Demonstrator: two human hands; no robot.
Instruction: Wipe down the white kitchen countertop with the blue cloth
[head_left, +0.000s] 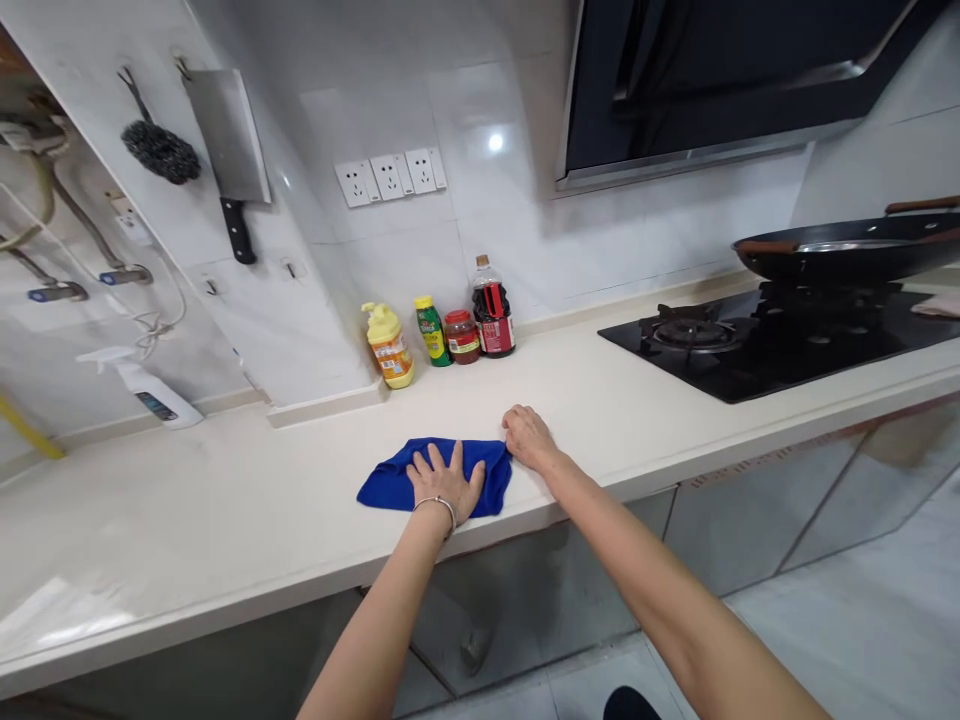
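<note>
A blue cloth [390, 482] lies folded and a little rumpled on the pale countertop [247, 500], near its front edge. Flat on top of it rests my left hand [448, 482], fingers spread, a bracelet at the wrist. My right hand [528, 437] is closed at the cloth's right corner, its fingers curled; the pinched bit of fabric is mostly hidden. Behind the hands, against the wall, stand a yellow pump bottle [391, 350], a green bottle with a yellow cap [433, 335], a red-lidded jar [462, 338] and a dark sauce bottle [493, 315].
To the right, a black gas stove [739, 375] carries a large wok [840, 245] under a range hood [720, 80]. A white spray bottle [154, 392] leans at the left wall. A cleaver [229, 135] and a scrubbing brush [160, 150] hang from hooks. Sockets [390, 177] line the wall.
</note>
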